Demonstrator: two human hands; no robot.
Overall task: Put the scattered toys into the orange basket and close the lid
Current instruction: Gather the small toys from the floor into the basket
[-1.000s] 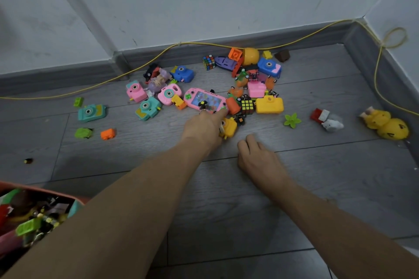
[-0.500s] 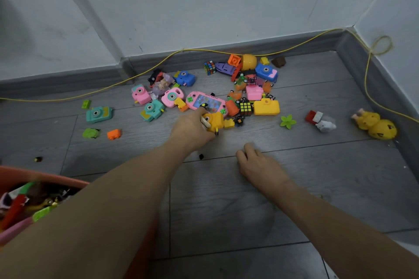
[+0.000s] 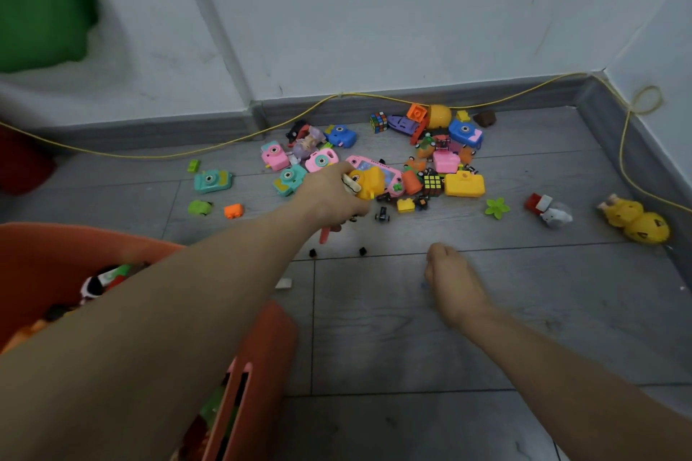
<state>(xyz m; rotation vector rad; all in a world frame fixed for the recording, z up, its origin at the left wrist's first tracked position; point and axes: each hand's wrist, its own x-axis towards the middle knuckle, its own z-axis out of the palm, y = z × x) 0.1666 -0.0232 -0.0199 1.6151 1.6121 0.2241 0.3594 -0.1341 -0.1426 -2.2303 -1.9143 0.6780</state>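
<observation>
Two hands are showing: your left hand (image 3: 333, 198) is gripping a yellow toy (image 3: 369, 181) with fingers curled round it, lifted just in front of the pink game console (image 3: 378, 170) in the toy pile. A reddish-pink piece is poking out below that fist. Your right hand (image 3: 451, 275) is resting on the grey floor (image 3: 412, 329) with its fingers curled under, holding nothing. You are keeping the orange basket (image 3: 262, 367) at the lower left, under your left forearm, lid off and toys inside. Scattered toys are lying along the wall, including a teal camera (image 3: 212, 181) and a yellow camera (image 3: 464, 184).
</observation>
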